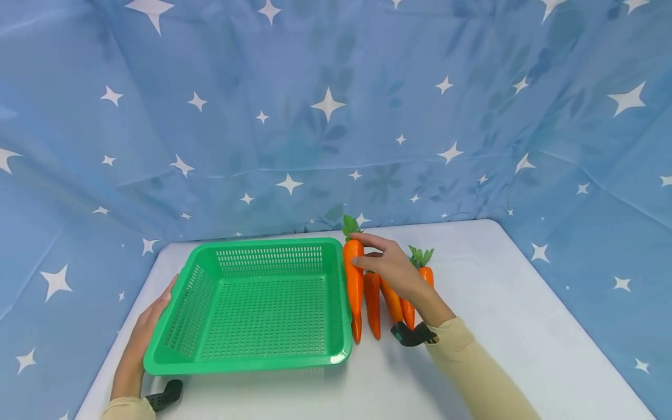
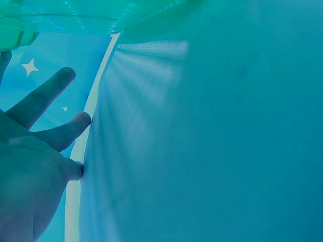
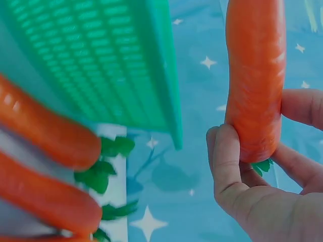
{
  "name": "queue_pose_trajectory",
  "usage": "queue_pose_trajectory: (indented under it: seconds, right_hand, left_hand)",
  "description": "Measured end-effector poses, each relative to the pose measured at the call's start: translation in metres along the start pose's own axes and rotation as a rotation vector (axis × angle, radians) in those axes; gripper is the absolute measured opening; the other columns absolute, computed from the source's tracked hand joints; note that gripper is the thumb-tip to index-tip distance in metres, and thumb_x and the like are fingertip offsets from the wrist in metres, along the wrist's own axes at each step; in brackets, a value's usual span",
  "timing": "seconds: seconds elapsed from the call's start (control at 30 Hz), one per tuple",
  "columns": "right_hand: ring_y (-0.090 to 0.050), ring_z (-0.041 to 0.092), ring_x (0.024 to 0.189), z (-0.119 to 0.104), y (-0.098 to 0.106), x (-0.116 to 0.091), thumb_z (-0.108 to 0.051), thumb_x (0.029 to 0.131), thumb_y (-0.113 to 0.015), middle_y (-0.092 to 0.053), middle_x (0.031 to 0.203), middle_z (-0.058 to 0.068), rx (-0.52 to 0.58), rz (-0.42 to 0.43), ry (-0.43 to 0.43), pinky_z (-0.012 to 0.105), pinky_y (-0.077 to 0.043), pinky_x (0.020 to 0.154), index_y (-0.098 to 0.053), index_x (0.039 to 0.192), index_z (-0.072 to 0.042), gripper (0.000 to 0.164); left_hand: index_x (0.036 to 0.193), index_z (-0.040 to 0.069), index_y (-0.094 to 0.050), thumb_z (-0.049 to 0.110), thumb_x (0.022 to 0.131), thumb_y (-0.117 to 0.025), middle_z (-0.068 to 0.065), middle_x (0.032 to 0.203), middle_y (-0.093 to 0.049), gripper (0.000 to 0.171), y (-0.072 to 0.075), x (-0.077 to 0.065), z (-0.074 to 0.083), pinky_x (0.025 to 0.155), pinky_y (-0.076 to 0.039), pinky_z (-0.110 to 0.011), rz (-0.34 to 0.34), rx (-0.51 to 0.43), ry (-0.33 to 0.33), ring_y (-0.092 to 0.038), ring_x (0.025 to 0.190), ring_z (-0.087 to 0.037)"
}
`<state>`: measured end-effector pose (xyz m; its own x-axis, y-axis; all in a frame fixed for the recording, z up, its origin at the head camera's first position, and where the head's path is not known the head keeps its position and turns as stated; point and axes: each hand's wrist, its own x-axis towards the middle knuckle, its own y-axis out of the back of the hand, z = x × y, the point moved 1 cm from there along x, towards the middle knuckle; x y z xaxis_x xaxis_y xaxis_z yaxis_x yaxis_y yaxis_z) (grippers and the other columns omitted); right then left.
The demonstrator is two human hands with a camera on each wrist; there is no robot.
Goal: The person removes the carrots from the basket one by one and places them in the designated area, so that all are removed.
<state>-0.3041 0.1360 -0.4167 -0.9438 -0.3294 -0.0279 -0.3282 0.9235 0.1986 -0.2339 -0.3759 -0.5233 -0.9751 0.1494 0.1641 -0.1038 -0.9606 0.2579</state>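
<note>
My right hand (image 1: 394, 265) pinches an orange carrot (image 1: 354, 280) near its leafy top, thumb on one side and fingers on the other. In the right wrist view the held carrot (image 3: 255, 75) stands upright in the fingers, its green leaves mostly hidden behind them. Right beside it is the right rim of a green perforated basket (image 1: 262, 367), whose inside shows bare mesh. At the basket's left side my left hand (image 1: 147, 326) rests with fingertips at the rim. Seen from the left wrist, that hand (image 2: 35, 161) has straight, spread fingers below the basket's edge.
Several more carrots (image 1: 372, 303) lie side by side on the white table (image 1: 504, 326), right of the basket and partly under my right forearm. A blue curtain with white stars (image 1: 294, 116) hangs behind and around the table.
</note>
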Motion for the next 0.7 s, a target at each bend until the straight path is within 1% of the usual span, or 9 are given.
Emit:
queue_pose_trajectory:
  seconds: [0.1,0.17,0.27,0.37,0.5,0.6,0.7]
  right_hand:
    - [-0.062,0.035,0.128,0.006,0.013,-0.009,-0.016,0.102,-0.073,-0.055,0.157,0.009,-0.008,0.022,-0.003,0.058,-0.049,0.108,-0.059,0.156,-0.018,0.057]
    - [-0.057,0.037,0.135,0.010,0.022,-0.016,-0.017,0.102,-0.073,-0.052,0.160,0.008,-0.036,0.040,-0.010,0.058,-0.046,0.112,-0.059,0.157,-0.019,0.057]
    - [-0.050,0.041,0.142,0.019,0.036,-0.027,-0.017,0.103,-0.071,-0.047,0.163,0.011,-0.065,0.062,-0.015,0.060,-0.042,0.115,-0.056,0.159,-0.017,0.057]
    - [-0.049,0.045,0.143,0.029,0.050,-0.036,-0.015,0.104,-0.068,-0.045,0.164,0.016,-0.074,0.097,-0.032,0.063,-0.039,0.116,-0.054,0.160,-0.013,0.058]
    - [-0.046,0.048,0.143,0.041,0.070,-0.049,-0.012,0.103,-0.067,-0.043,0.164,0.021,-0.075,0.153,-0.064,0.063,-0.037,0.117,-0.051,0.161,-0.009,0.060]
    - [-0.045,0.051,0.143,0.050,0.085,-0.059,-0.010,0.103,-0.067,-0.041,0.163,0.025,-0.082,0.179,-0.075,0.065,-0.036,0.117,-0.048,0.162,-0.005,0.061]
    - [-0.045,0.052,0.143,0.060,0.099,-0.068,-0.011,0.104,-0.066,-0.041,0.163,0.027,-0.108,0.196,-0.090,0.067,-0.035,0.117,-0.045,0.163,-0.004,0.063]
  left_hand:
    - [0.174,0.017,-0.015,0.027,0.121,-0.025,0.017,0.176,-0.014,0.055,-0.001,0.001,0.002,0.110,-0.023,-0.005,0.002,0.001,-0.011,-0.017,0.149,0.015]
    - [0.174,0.017,-0.015,0.028,0.121,-0.025,0.017,0.176,-0.014,0.055,-0.001,0.002,0.003,0.110,-0.023,-0.005,-0.001,-0.004,-0.008,-0.017,0.149,0.016]
    - [0.174,0.017,-0.014,0.029,0.121,-0.025,0.017,0.176,-0.013,0.055,-0.001,0.003,0.003,0.110,-0.024,-0.005,-0.009,-0.020,0.000,-0.019,0.147,0.018]
    - [0.173,0.015,-0.013,0.029,0.121,-0.025,0.014,0.177,-0.012,0.056,-0.002,0.004,0.003,0.110,-0.024,-0.005,-0.007,-0.021,0.000,-0.018,0.148,0.017]
    - [0.173,0.014,-0.013,0.029,0.121,-0.026,0.008,0.179,-0.009,0.056,-0.002,0.004,0.003,0.109,-0.022,-0.004,0.007,0.015,0.006,-0.014,0.151,0.012]
    - [0.174,0.015,-0.011,0.030,0.121,-0.026,0.007,0.179,-0.007,0.056,-0.002,0.003,0.002,0.109,-0.021,-0.004,0.006,0.013,0.022,-0.012,0.152,0.011]
    - [0.174,0.016,-0.011,0.031,0.121,-0.026,0.010,0.179,-0.008,0.056,-0.002,0.002,0.002,0.109,-0.022,-0.004,0.001,-0.003,0.026,-0.013,0.152,0.012]
